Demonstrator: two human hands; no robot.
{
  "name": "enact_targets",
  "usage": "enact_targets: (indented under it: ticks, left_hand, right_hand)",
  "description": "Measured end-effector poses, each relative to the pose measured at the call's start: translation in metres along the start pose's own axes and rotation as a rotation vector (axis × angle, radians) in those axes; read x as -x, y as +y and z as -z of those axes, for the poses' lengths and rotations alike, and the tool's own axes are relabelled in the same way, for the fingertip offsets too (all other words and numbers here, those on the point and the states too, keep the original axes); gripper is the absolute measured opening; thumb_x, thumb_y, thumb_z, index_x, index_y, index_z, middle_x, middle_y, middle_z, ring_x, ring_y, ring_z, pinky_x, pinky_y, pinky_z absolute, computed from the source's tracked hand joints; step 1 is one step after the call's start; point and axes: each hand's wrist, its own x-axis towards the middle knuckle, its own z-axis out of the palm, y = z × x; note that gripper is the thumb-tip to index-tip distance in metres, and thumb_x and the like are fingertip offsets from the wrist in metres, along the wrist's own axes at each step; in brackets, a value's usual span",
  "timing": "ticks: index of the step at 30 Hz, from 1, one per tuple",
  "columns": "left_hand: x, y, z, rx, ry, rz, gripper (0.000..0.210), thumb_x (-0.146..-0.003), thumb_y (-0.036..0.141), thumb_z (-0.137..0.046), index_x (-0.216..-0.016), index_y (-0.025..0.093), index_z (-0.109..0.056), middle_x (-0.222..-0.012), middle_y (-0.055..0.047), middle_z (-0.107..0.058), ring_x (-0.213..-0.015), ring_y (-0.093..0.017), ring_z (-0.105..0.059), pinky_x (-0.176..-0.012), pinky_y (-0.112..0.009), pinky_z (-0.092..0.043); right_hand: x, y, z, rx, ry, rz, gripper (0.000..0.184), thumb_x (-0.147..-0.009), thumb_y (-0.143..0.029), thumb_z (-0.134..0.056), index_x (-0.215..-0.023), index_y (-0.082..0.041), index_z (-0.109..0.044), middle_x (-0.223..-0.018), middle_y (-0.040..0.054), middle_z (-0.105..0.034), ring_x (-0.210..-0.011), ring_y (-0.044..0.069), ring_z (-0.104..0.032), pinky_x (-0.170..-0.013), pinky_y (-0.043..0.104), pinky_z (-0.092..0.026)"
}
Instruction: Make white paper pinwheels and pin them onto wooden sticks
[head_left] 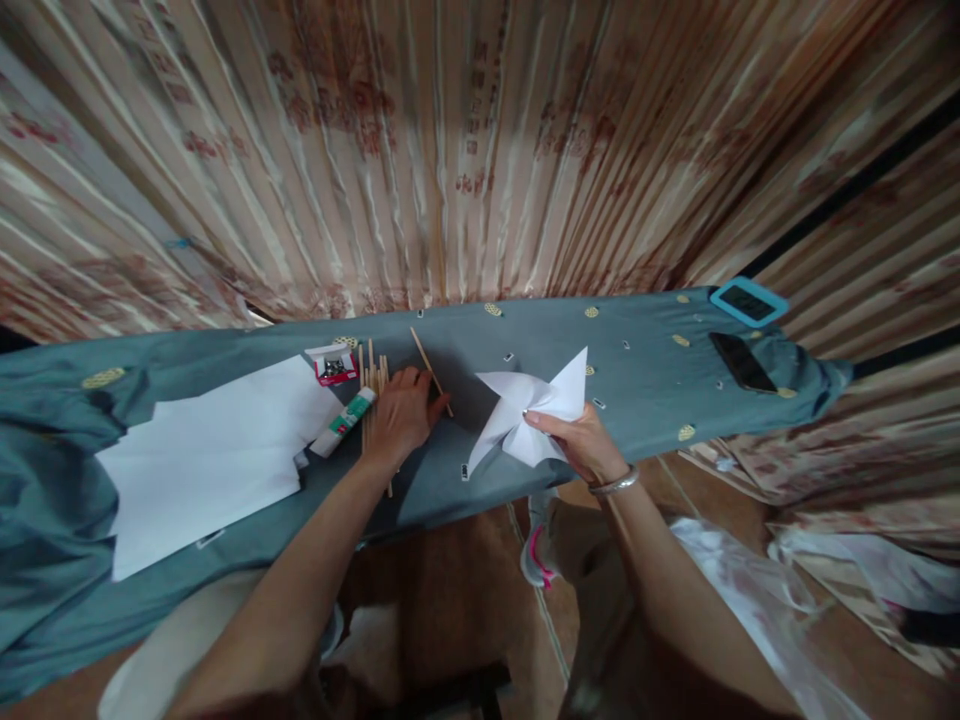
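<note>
A folded white paper pinwheel [517,395] is in my right hand [589,440], its pointed blades spread out. My right thumb presses near its centre, and the other fingers are hidden behind the paper. To the left, my left hand [403,415] reaches down over several thin wooden sticks [365,375] lying side by side on the cloth. One wooden stick [421,348] slants apart from the others, between my left index finger and thumb. Close to the left hand lie a white and green glue stick [345,422] and a small open red and white box [334,366] of shiny metal pieces.
White paper sheets [217,450] lie stacked at the left of the cloth-covered table [637,345]. At its right end are a blue-framed digital timer [748,301] and a dark phone [742,362]. A patterned curtain [450,150] hangs behind; plastic bags [742,590] lie at lower right.
</note>
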Motion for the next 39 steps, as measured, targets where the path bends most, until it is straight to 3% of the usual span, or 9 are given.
enact_targets:
  ticks: [3,11,16,22,25,28,32,35,39]
  left_hand:
    - [-0.003,0.003,-0.002,0.001,0.014,-0.033,0.045,-0.093,0.039,-0.045,-0.13,0.014,-0.052,-0.109,-0.015,-0.059,-0.101,-0.03,-0.054,-0.085,-0.038,-0.043]
    - [0.015,0.01,0.008,0.146,-0.156,0.049,0.02,-0.088,0.021,-0.048,-0.084,0.017,-0.067,-0.093,-0.01,-0.062,-0.083,-0.023,-0.063,-0.073,-0.033,-0.046]
    - [0.049,0.019,0.011,0.282,-0.178,0.053,0.031,-0.081,0.009,-0.051,-0.108,0.015,-0.063,-0.091,-0.009,-0.068,-0.081,-0.022,-0.065,-0.074,-0.032,-0.049]
    - [0.062,0.032,0.02,1.412,-0.215,0.381,0.019,-0.074,0.024,-0.062,-0.09,0.014,-0.066,-0.078,-0.003,-0.067,-0.064,-0.014,-0.061,-0.065,-0.027,-0.05]
    - [0.063,0.037,0.029,1.682,-0.203,0.429,0.026,-0.066,0.03,-0.072,-0.084,0.012,-0.068,-0.075,-0.003,-0.067,-0.053,-0.006,-0.05,-0.052,-0.018,-0.04]
    - [0.064,0.041,0.037,1.733,-0.205,0.434,0.04,-0.068,0.044,-0.073,-0.091,0.011,-0.069,-0.063,0.001,-0.059,-0.044,-0.002,-0.033,-0.041,-0.017,-0.023]
    - [0.062,0.045,0.039,1.707,-0.241,0.437,0.054,-0.072,0.056,-0.068,-0.104,0.014,-0.068,-0.054,0.006,-0.051,-0.04,-0.003,-0.024,-0.039,-0.018,-0.015]
    - [0.061,0.045,0.036,1.666,-0.227,0.416,0.043,-0.07,0.048,-0.071,-0.097,0.015,-0.072,-0.055,0.004,-0.054,-0.041,-0.004,-0.033,-0.042,-0.018,-0.025]
    - [0.061,0.04,0.038,1.57,-0.23,0.344,0.028,-0.064,0.032,-0.078,-0.087,0.017,-0.075,-0.078,-0.003,-0.068,-0.071,-0.014,-0.058,-0.063,-0.022,-0.043]
  right_hand:
    - [0.001,-0.001,0.002,-0.001,-0.01,0.007,0.038,-0.044,-0.029,-0.09,-0.077,-0.018,-0.075,-0.079,0.002,-0.077,-0.068,0.018,-0.07,-0.071,0.033,-0.059]
    - [0.002,-0.002,0.006,0.005,-0.038,0.022,0.036,-0.047,-0.03,-0.09,-0.077,-0.018,-0.075,-0.08,0.0025,-0.077,-0.07,0.018,-0.07,-0.072,0.032,-0.058]
    - [0.001,-0.005,0.005,-0.053,-0.056,0.024,0.038,-0.046,-0.028,-0.09,-0.079,-0.017,-0.075,-0.079,0.0022,-0.077,-0.068,0.018,-0.071,-0.073,0.031,-0.058]
    - [0.009,-0.013,0.006,-0.09,-0.127,0.011,0.033,-0.044,-0.024,-0.09,-0.07,-0.017,-0.072,-0.07,0.0,-0.075,-0.062,0.015,-0.069,-0.067,0.027,-0.058]
    - [0.01,-0.013,0.006,-0.069,-0.128,0.009,0.033,-0.043,-0.023,-0.091,-0.068,-0.016,-0.071,-0.068,-0.0006,-0.074,-0.059,0.014,-0.068,-0.061,0.025,-0.058]
    - [0.01,-0.009,0.005,-0.044,-0.128,-0.008,0.034,-0.042,-0.025,-0.091,-0.068,-0.017,-0.07,-0.065,-0.0015,-0.072,-0.057,0.013,-0.066,-0.057,0.024,-0.056]
    - [0.012,-0.007,0.001,0.035,-0.091,0.023,0.034,-0.043,-0.029,-0.09,-0.067,-0.017,-0.07,-0.063,-0.0019,-0.071,-0.054,0.012,-0.063,-0.054,0.023,-0.053]
    - [0.018,-0.01,-0.005,0.163,-0.068,0.149,0.031,-0.049,-0.033,-0.088,-0.068,-0.016,-0.071,-0.065,0.0004,-0.071,-0.055,0.014,-0.063,-0.054,0.025,-0.053]
    - [0.035,-0.023,-0.016,0.307,-0.178,0.366,0.019,-0.072,-0.036,-0.075,-0.076,-0.018,-0.071,-0.077,0.0059,-0.075,-0.07,0.02,-0.069,-0.063,0.029,-0.056]
